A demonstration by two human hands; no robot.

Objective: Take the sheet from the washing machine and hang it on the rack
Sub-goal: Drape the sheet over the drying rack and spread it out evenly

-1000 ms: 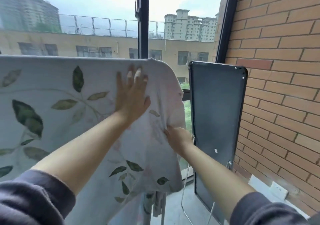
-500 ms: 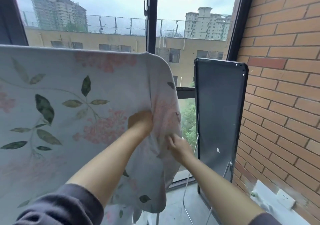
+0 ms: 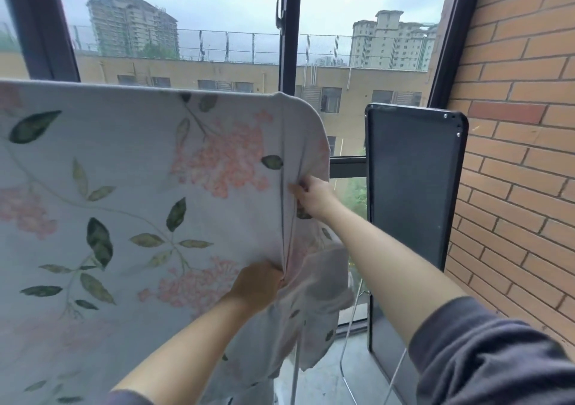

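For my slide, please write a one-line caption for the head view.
Left hand and right hand grip a fold of the floral sheet hung before the window, beside a brick wall.

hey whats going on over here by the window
A person is hanging a floral sheet by the window. It drapes over the top of the rack, which the cloth mostly hides. The left hand grips a vertical fold low down, and the right hand pinches the fabric higher up, near the sheet's right edge. A dark panel stands just to the right, against the brick wall.
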